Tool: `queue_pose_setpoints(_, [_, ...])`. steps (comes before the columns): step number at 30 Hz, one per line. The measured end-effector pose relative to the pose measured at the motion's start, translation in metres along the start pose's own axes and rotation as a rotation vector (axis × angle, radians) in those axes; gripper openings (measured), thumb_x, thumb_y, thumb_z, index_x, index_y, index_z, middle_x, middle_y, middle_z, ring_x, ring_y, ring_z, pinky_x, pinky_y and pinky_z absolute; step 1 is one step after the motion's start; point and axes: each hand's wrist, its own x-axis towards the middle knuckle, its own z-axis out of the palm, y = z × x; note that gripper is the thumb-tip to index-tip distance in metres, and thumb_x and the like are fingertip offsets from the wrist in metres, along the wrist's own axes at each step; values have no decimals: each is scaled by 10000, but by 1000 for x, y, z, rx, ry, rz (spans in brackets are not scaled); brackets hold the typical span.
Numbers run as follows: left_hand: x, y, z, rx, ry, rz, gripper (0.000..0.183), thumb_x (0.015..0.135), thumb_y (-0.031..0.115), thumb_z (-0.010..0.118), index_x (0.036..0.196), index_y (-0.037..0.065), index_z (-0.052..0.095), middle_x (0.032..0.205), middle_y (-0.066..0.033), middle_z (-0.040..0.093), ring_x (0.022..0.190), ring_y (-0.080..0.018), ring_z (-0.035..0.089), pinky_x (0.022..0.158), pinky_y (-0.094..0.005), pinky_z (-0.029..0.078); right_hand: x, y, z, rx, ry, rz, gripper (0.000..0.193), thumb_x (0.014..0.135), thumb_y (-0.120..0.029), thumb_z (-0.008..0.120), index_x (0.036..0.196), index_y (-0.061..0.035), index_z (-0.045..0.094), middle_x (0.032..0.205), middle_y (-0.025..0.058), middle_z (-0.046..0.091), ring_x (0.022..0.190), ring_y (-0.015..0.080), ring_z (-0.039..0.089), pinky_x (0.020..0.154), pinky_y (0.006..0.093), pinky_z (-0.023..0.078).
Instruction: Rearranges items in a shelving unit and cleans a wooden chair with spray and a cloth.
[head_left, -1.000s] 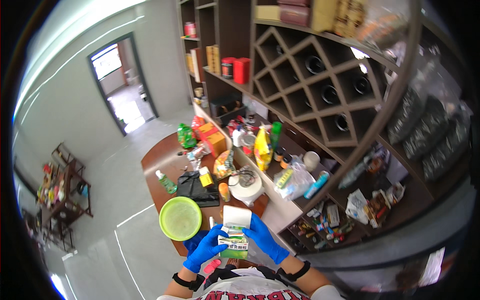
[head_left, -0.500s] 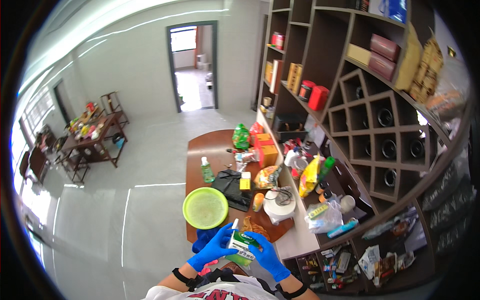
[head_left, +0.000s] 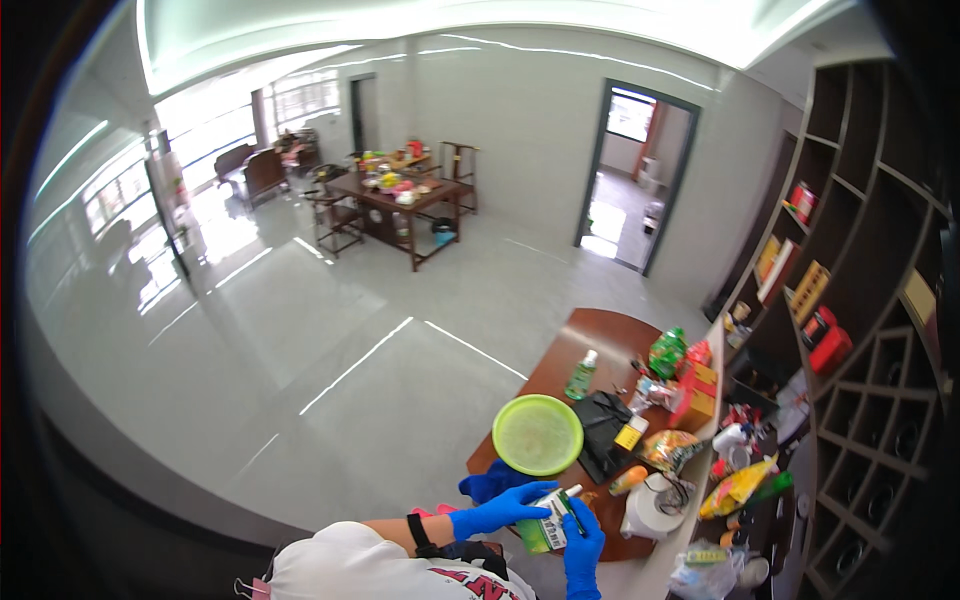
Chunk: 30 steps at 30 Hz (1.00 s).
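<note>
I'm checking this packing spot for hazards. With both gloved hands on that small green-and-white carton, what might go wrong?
The table is crowded: an elbow swing might tip the clear green bottle or knock the lime-green bowl, which seems to sit near the edge. The carton, pinched between the left hand and right hand over the table's corner, may slip to the floor.

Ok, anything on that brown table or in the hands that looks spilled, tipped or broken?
Nothing stands out. Both blue-gloved hands, left hand and right hand, hold a small green-and-white carton intact. The green bowl sits level on the brown table. The table is cluttered, but no spill shows.
</note>
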Motion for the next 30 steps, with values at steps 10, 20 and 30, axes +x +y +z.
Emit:
queue_pose_setpoints(10, [-7, 9, -12, -10, 149, 51, 588, 847, 247, 626, 1358, 103, 373, 1243, -89, 508, 1074, -162, 512, 925, -293, 417, 19, -4, 20, 21, -159, -71, 319, 834, -38, 558, 1147, 20, 571, 1149, 112, 572, 1044, 190, 532, 909, 299, 415])
queue_pose_setpoints(20, [-13, 5, -4, -87, 130, 115, 494, 908, 210, 531, 1362, 105, 369, 1245, -64, 499, 1094, -143, 485, 941, -287, 398, 9, -2, 13, 18, -160, -135, 293, 853, -69, 547, 1133, 13, 568, 1172, 118, 550, 1122, 222, 478, 982, 322, 340])
queue_pose_setpoints(30, [5, 5, 16, -182, 178, 43, 339, 902, 224, 521, 1189, 44, 511, 1097, -75, 563, 992, -175, 557, 871, -302, 450, 3, 16, 5, 79, 39, -241, 553, 867, -58, 477, 1381, -21, 276, 1426, 123, 276, 1285, 241, 314, 1064, 351, 245])
